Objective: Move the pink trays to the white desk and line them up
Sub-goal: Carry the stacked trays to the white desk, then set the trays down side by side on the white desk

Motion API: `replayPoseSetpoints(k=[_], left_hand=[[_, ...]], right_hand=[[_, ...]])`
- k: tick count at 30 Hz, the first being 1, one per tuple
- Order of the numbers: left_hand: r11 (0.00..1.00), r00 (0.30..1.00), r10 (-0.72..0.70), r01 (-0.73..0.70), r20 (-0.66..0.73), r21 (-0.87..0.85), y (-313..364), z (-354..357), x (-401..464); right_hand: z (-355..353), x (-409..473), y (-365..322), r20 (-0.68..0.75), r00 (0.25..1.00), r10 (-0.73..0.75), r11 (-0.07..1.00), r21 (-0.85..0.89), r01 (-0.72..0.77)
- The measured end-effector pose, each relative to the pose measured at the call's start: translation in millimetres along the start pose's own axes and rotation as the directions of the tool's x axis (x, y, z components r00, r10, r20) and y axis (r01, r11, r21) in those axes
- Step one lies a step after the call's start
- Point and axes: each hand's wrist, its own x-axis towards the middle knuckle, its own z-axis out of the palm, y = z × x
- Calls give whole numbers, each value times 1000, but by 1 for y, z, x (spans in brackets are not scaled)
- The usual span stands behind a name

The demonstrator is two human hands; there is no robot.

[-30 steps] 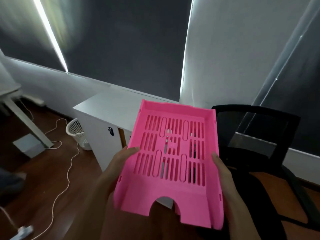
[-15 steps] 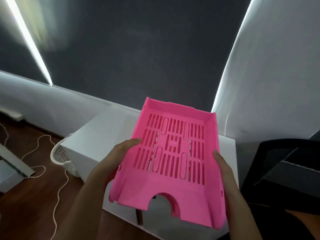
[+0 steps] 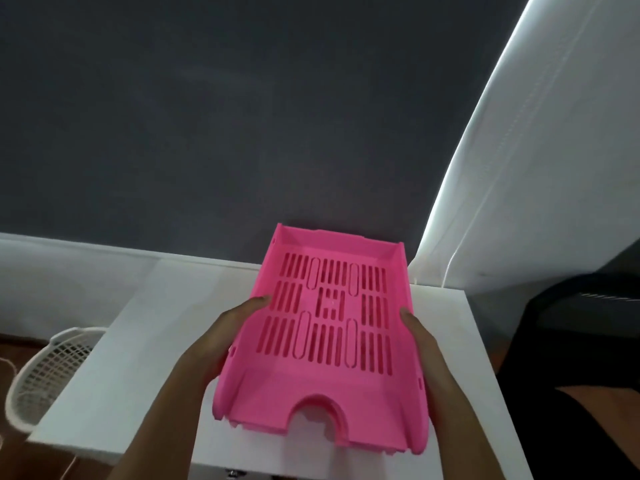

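Both hands grip the pink tray (image 3: 329,327) by its sides: left hand (image 3: 221,341) on the left wall, right hand (image 3: 420,344) on the right (thumbs on the rims). It is over the white desk (image 3: 138,341); whether it touches is unclear. Beside the desk stands a mesh basket (image 3: 45,372).

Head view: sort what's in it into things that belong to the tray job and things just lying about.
Part of the job:
- pink tray, held over the desk
- white desk
- left hand and right hand gripping the tray's sides

Just lying about:
- white mesh basket on the floor, left of the desk
- black chair to the right
- dark window blind
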Motion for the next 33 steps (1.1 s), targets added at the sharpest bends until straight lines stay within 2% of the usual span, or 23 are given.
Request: replayPoseSetpoints(k=[2,5,8,11,13,15,20,23,26,33], left_hand=[[999,999,-30,29,12,34,0,-10,12],[990,994,-101,104,-43,94,-9,-23,21],[994,995,-40,49,-91,98,-7,-19,22],[993,982,18,4,-188,116,3,-1,16],[991,969,111,-92,-219,97,0,4,11],[970,958,244,-242,-151,25,-5,10,-6],[907,898,420,-421,-134,24,11,43,-39],[870,868,492,-490,-60,53,23,76,-53],[857,854,514,-510,-78,71,26,125,-50],[898,898,436,-431,-52,86,-12,244,-17]], right_hand=[[1,6,-5,-18,1000,19,1000,-2,-19],[1,12,-5,-30,998,56,998,-36,-57],[1,10,0,-14,997,78,994,-79,-79],[-1,7,0,-43,999,22,988,-151,-29],[-1,6,-4,-62,995,-73,974,-219,57],[2,3,-8,-38,986,-160,947,-288,143],[-8,-13,-17,31,972,-234,933,-276,233],[-38,-25,-33,35,956,-290,926,-241,290],[-80,-38,-52,-5,948,-319,924,-226,310],[-202,-64,-76,-129,946,-296,932,-256,257]])
